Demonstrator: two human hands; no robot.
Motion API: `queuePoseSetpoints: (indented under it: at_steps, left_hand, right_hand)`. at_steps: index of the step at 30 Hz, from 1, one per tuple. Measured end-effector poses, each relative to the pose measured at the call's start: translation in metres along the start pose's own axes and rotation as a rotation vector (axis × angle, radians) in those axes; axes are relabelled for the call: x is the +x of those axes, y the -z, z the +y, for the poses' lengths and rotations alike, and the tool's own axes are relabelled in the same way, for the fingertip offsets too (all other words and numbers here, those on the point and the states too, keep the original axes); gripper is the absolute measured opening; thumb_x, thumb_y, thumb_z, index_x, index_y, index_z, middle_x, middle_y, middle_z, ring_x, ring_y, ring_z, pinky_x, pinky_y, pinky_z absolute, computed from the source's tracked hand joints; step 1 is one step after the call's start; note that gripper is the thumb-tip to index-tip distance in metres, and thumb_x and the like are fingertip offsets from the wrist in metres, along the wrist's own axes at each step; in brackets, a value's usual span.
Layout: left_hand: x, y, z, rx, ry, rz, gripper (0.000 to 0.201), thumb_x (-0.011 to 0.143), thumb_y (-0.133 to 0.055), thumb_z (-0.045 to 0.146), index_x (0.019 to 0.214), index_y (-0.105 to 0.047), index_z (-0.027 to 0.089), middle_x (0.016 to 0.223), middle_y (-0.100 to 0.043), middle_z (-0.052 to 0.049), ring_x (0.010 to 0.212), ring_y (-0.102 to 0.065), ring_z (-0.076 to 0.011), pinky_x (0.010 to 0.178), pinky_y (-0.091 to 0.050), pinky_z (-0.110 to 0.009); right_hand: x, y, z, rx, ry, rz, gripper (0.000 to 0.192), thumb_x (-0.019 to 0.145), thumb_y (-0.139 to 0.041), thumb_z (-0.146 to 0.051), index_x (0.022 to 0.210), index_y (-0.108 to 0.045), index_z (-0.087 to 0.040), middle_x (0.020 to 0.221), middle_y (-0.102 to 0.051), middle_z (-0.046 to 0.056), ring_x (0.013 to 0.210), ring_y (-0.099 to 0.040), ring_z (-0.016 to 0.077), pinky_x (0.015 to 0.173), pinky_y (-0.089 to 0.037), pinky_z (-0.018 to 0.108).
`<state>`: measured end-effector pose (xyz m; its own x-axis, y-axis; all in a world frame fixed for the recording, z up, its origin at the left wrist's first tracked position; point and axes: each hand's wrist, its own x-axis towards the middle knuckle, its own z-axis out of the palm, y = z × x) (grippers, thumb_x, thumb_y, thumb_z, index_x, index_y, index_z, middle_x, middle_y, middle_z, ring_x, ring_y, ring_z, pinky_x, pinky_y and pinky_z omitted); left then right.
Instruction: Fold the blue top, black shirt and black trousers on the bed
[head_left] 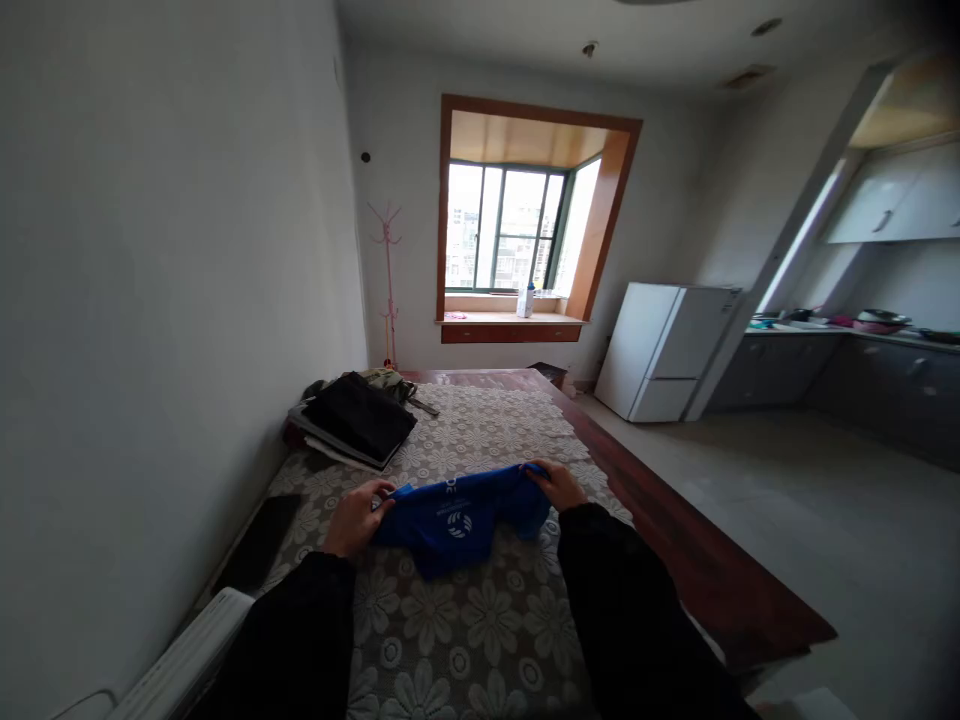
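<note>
A blue garment [457, 515] with a white round logo lies stretched across a bed covered by a floral lace spread [465, 620]. My left hand [358, 518] pinches its left edge, and my right hand [556, 484] pinches its right edge. Both hands hold the cloth taut just above the spread, and part of it sags down in the middle. Both of my arms are in black sleeves.
A pile of dark folded clothes [358, 415] sits at the far left of the bed by the wall. A dark flat object [259, 540] lies at the left edge. A wooden platform edge [675, 540] runs along the right. A white fridge [664, 350] and kitchen counter [847, 335] stand beyond.
</note>
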<state>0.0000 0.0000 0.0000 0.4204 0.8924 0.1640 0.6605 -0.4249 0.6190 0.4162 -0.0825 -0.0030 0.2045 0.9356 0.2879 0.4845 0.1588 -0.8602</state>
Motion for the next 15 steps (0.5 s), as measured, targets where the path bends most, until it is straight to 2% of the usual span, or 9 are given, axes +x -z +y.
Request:
queuePoseSetpoints:
  at_steps: [2, 4, 6, 8, 10, 13, 15]
  left_hand:
    - [-0.009, 0.009, 0.001, -0.003, -0.021, 0.024, 0.032, 0.09, -0.051, 0.039, 0.115, -0.069, 0.029, 0.115, -0.073, -0.003, 0.101, -0.067, -0.0244, 0.094, -0.049, -0.036]
    - [-0.02, 0.014, 0.003, 0.013, -0.052, 0.058, 0.031, 0.092, -0.048, 0.039, 0.113, -0.069, 0.029, 0.119, -0.071, -0.004, 0.104, -0.066, -0.0245, 0.097, -0.048, -0.037]
    - [-0.03, 0.013, 0.005, 0.051, -0.099, 0.085, 0.032, 0.092, -0.05, 0.04, 0.116, -0.069, 0.029, 0.128, -0.067, -0.005, 0.114, -0.063, -0.0257, 0.103, -0.046, -0.038]
    - [-0.037, 0.008, 0.007, 0.091, -0.131, 0.05, 0.04, 0.088, -0.058, 0.038, 0.127, -0.064, 0.03, 0.136, -0.063, -0.004, 0.127, -0.056, -0.0262, 0.11, -0.041, -0.038]
    - [-0.04, 0.004, 0.008, 0.115, -0.115, -0.009, 0.051, 0.084, -0.062, 0.03, 0.135, -0.06, 0.03, 0.134, -0.065, -0.005, 0.128, -0.056, -0.0258, 0.111, -0.039, -0.038]
    - [-0.039, 0.007, 0.012, 0.13, -0.057, -0.032, 0.041, 0.08, -0.059, 0.018, 0.119, -0.07, 0.029, 0.113, -0.073, -0.005, 0.114, -0.063, -0.0254, 0.103, -0.044, -0.038]
    - [-0.042, 0.016, 0.015, 0.127, -0.065, -0.015, 0.028, 0.081, -0.057, 0.019, 0.102, -0.074, 0.028, 0.109, -0.073, -0.005, 0.112, -0.064, -0.0248, 0.102, -0.045, -0.036]
  right_hand:
    - [-0.012, 0.021, -0.007, -0.037, 0.042, -0.009, 0.032, 0.079, -0.067, -0.043, 0.104, -0.077, -0.026, 0.104, -0.076, 0.005, 0.109, -0.065, 0.0326, 0.104, -0.045, 0.046]
    - [-0.025, 0.035, -0.011, -0.079, 0.084, -0.044, 0.044, 0.079, -0.065, -0.036, 0.122, -0.071, -0.027, 0.119, -0.073, 0.004, 0.114, -0.064, 0.0304, 0.106, -0.044, 0.043]
    - [-0.036, 0.042, -0.011, -0.135, 0.087, -0.104, 0.052, 0.076, -0.064, -0.031, 0.128, -0.068, -0.027, 0.12, -0.073, 0.004, 0.111, -0.065, 0.029, 0.103, -0.046, 0.042]
    - [-0.045, 0.042, -0.009, -0.178, 0.056, -0.154, 0.043, 0.074, -0.064, -0.03, 0.115, -0.074, -0.026, 0.107, -0.076, 0.004, 0.101, -0.068, 0.0291, 0.098, -0.049, 0.042]
    - [-0.05, 0.039, -0.009, -0.184, 0.031, -0.155, 0.03, 0.072, -0.064, -0.032, 0.098, -0.078, -0.026, 0.095, -0.077, 0.004, 0.095, -0.069, 0.03, 0.094, -0.05, 0.043]
    - [-0.056, 0.036, -0.013, -0.156, 0.031, -0.092, 0.026, 0.073, -0.063, -0.038, 0.089, -0.077, -0.024, 0.093, -0.076, 0.006, 0.097, -0.068, 0.0314, 0.093, -0.05, 0.044]
    - [-0.063, 0.041, -0.017, -0.134, 0.022, -0.031, 0.031, 0.076, -0.062, -0.045, 0.09, -0.076, -0.023, 0.092, -0.076, 0.007, 0.096, -0.067, 0.0314, 0.09, -0.052, 0.043]
